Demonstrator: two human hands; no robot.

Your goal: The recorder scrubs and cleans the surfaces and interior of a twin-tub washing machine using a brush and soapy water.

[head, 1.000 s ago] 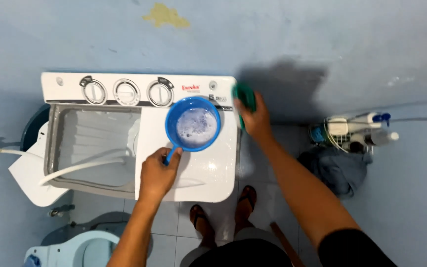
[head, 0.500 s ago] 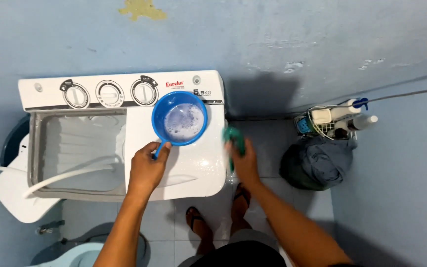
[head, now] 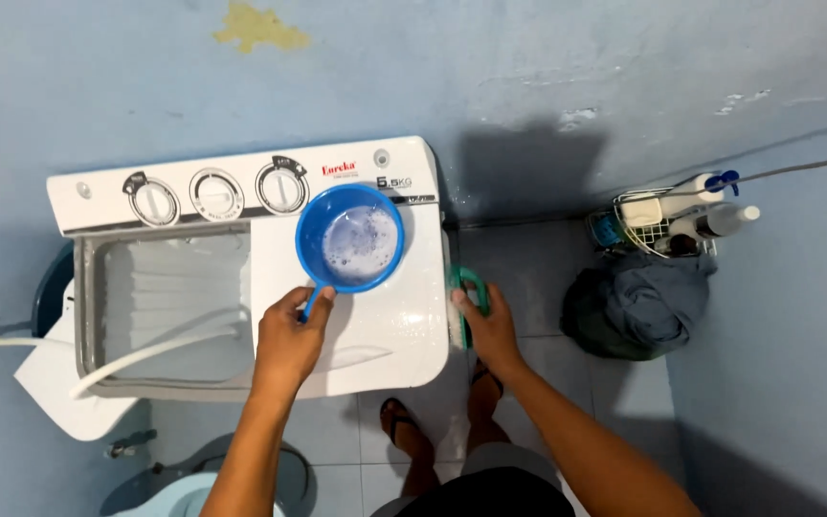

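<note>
Down the machine's right flank your right hand (head: 492, 328) had slid, gripping a green-handled scrub brush (head: 463, 304) at four o'clock from the soapy round blue plastic dipper (head: 350, 238), whose handle your left hand (head: 288, 337) clasped atop the white twin-tub washing machine (head: 385, 330).

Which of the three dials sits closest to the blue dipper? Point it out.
The right-hand dial. It sits just above the dipper rim, next to the closed lid; the middle dial and left dial lie farther off, above the open tub.
</note>
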